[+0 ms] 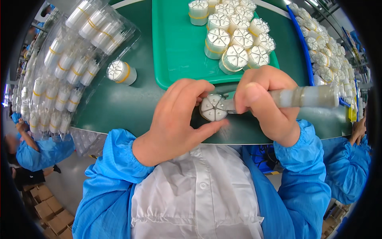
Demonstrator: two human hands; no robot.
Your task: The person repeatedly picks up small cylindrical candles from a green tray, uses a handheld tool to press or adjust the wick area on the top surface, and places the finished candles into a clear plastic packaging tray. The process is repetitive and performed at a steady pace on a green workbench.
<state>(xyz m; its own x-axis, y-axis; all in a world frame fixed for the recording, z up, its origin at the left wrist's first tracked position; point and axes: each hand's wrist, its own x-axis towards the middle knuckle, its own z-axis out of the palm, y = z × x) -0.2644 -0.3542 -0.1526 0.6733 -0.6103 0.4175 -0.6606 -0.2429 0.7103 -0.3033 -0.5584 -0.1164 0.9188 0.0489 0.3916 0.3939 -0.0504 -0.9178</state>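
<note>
My left hand [173, 119] curls its fingers and thumb around a round bundle of white wedge-ended pieces [213, 108], its segmented end facing up near the table's front edge. In my right hand [268, 99] is a hand tool [310, 96] with a thick, translucent, tape-wrapped handle pointing right. The tool's narrow clear tip meets the right side of the bundle's end; my fingers hide its middle. A similar bundle with a yellow rubber band [121, 72] lies tilted on the table to the left.
A green tray [175, 67] beyond my hands holds several banded bundles. Clear plastic trays of white bundles [75, 59] are stacked at left. A blue-edged bin [301, 46] full of bundles stands at right. Co-workers in blue sleeves [45, 153] are at both sides.
</note>
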